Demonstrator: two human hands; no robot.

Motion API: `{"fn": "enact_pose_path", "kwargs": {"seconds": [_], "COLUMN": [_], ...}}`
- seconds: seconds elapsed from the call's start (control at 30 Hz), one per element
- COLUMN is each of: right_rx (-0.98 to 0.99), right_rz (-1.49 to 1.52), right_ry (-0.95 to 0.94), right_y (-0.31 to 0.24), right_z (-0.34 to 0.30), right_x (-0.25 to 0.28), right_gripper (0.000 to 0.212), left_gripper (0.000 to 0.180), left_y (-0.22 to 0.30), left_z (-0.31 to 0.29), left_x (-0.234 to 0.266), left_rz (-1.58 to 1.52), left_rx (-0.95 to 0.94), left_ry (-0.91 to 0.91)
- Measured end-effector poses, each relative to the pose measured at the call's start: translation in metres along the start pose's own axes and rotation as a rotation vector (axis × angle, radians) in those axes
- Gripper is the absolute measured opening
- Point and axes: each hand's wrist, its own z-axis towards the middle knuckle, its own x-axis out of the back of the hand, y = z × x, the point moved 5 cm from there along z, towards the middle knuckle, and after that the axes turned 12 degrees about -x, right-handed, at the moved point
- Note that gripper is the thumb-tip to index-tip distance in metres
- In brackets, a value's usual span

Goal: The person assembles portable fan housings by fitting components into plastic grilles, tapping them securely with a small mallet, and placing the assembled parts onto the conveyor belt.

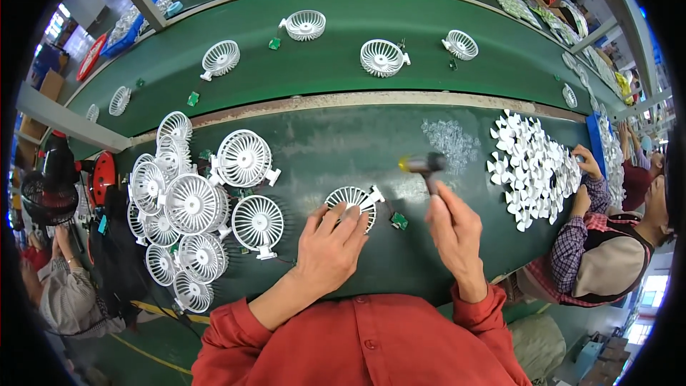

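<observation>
Midway between the left and right edges of the desk [307, 144], the left hand [331, 249] lies over a white fan cage [348, 196], its grip unclear, while the right hand [456, 229] holds a hammer [430, 164], whose stray swing could strike fingers or crack the cage.

Remotely, I am seeing grey posts [71, 116] flanking the green desk [321, 136], green floor [168, 339] showing near left, and bright windows [654, 289] glowing near right.
</observation>
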Motion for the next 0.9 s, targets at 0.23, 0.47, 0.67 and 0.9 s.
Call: {"fn": "enact_pose_path", "kwargs": {"seconds": [0.23, 0.47, 0.67, 0.9], "right_rx": [0.171, -0.325, -0.229, -0.129], "right_rz": [-0.316, -0.123, -0.289, -0.324], "right_ry": [-0.098, 0.063, 0.169, 0.174], "right_y": [0.028, 0.066, 0.054, 0.05], "right_z": [-0.016, 0.047, 0.082, 0.101], "right_x": [-0.026, 0.002, 0.001, -0.007], "right_gripper": [0.017, 0.028, 0.026, 0.026], "left_gripper": [0.037, 0.04, 0.057, 0.077], "left_y": [-0.001, 0.001, -0.011, -0.014], "left_z": [-0.003, -0.007, -0.007, 0.004], "left_x": [0.0, 0.004, 0.016, 0.009], "left_rz": [-0.005, -0.024, -0.081, -0.029], "left_rx": [-0.004, -0.012, 0.087, 0.179], "left_ry": [-0.004, -0.036, -0.076, -0.142]}}
